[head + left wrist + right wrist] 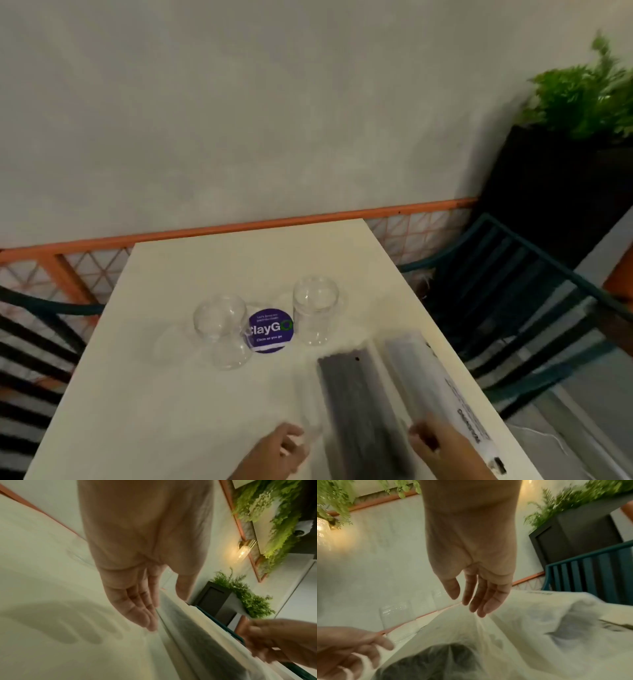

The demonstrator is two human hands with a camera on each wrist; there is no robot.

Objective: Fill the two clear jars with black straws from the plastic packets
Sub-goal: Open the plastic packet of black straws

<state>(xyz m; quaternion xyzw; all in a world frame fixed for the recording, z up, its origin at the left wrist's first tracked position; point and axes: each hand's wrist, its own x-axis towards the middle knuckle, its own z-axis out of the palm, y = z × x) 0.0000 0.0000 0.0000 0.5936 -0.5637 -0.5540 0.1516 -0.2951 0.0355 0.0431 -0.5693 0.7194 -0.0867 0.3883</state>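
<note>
Two clear jars stand empty mid-table, the left jar [221, 322] and the right jar [315, 310]. A clear plastic packet of black straws [359, 411] lies lengthwise at the front right. A second packet [442, 387] with a printed label lies to its right. My left hand [284, 445] is at the straw packet's left edge, its straight fingers [137, 609] beside the plastic [197, 635]. My right hand [431, 442] is at the packet's right side, its straight fingertips [481, 612] touching the loose plastic [453, 642]. Neither hand grips anything.
A round purple sticker [270, 330] lies on the white table [171, 394] between the jars. Teal slatted chairs stand to the right [513, 291] and left [34, 342]. A dark planter with green foliage [565, 171] fills the right corner. A grey wall is behind.
</note>
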